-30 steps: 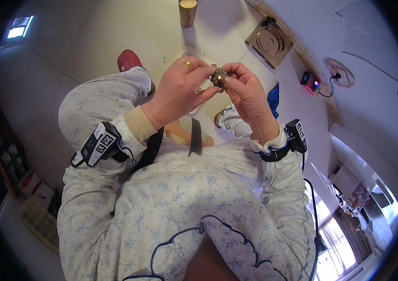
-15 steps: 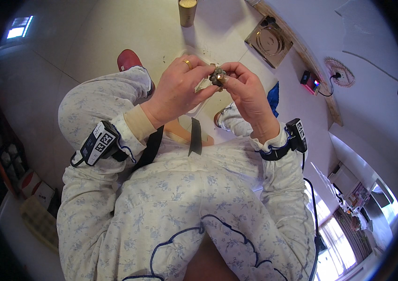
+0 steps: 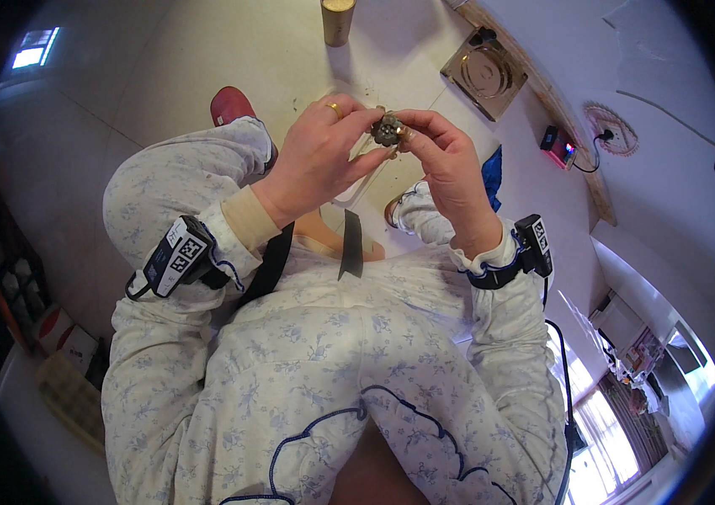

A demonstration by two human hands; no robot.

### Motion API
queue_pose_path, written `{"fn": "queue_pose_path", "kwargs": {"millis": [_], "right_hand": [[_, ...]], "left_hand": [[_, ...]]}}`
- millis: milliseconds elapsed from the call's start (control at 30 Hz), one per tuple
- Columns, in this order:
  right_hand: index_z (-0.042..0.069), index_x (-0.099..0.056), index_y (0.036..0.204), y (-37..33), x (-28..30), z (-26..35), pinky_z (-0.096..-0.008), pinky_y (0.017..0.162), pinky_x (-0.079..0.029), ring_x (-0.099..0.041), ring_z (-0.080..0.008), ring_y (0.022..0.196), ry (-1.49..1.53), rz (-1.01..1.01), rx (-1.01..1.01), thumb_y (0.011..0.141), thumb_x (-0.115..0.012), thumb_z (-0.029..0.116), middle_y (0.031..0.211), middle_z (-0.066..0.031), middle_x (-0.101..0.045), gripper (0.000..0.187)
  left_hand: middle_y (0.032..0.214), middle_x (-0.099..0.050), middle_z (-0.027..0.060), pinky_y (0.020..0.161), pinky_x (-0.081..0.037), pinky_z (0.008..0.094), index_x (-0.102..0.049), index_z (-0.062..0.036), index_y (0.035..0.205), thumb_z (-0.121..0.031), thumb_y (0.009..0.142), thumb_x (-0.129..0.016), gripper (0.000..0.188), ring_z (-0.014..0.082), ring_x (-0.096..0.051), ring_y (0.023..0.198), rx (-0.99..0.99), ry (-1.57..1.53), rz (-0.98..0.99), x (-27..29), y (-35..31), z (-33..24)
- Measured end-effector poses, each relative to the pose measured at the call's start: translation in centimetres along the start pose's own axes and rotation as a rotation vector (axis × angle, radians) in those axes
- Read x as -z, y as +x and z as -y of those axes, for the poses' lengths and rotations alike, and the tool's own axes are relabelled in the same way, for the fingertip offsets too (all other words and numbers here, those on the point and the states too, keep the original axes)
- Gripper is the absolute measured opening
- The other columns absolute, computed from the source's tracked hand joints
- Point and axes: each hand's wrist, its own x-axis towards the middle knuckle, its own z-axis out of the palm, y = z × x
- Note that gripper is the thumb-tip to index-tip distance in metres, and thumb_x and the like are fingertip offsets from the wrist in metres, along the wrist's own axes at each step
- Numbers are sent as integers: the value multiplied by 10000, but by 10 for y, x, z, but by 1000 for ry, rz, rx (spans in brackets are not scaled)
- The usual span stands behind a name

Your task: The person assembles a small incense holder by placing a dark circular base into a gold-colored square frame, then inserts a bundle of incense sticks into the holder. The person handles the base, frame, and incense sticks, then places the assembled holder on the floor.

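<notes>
Between my fingertips is a small grey-green rosette (image 3: 387, 130), lumpy and petalled like a succulent head; its exact kind is hard to make out. My left hand (image 3: 311, 160), with a gold ring, pinches its left side between thumb and forefinger. On the other side, my right hand (image 3: 450, 164) grips it with thumb and fingertips. Below the hands a whitish tray (image 3: 349, 199) lies on the floor, mostly covered by my hands and wrists. Small dark bits are scattered near it.
A tall golden-brown cup (image 3: 337, 23) stands ahead. Against the wooden skirting at right sits a square brownish tray (image 3: 485, 74) with a round recess. A lit pink-and-black device (image 3: 557, 149) is plugged in by the wall. My red shoe (image 3: 232, 106) is at left, a blue item (image 3: 493, 177) at right.
The rosette has turned in my fingers, so its petalled face shows more, and it has shifted slightly left. Both hands still hold it.
</notes>
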Motion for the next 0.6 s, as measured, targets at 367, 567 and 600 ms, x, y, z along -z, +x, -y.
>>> {"fn": "queue_pose_path", "kwargs": {"millis": [367, 567, 600], "right_hand": [[-12, -594, 1115, 1, 1, -6, -248, 835, -480, -603, -124, 901, 109, 34, -82, 888, -619, 103, 992, -73, -647, 256], [-13, -590, 1093, 1, 0, -10, -251, 825, -482, -602, -125, 881, 137, 35, -81, 873, -623, 83, 977, -68, -642, 242], [-16, -587, 1097, 1, -1, -9, -254, 825, -479, -599, -127, 882, 149, 48, -82, 873, -603, 77, 978, -70, -639, 244]], "left_hand": [[826, -549, 60, 702, -464, 349, -590, -72, 899, -168, 669, -776, 311, 253, -561, 800, -49, 77, -75, -3, 1, 3], [817, -541, 65, 696, -464, 353, -579, -65, 862, -152, 634, -776, 314, 253, -559, 796, -133, 141, -83, -1, 3, -1], [816, -542, 67, 694, -464, 353, -578, -64, 856, -150, 630, -775, 312, 254, -559, 795, -156, 157, -80, 0, 3, -1]]}}
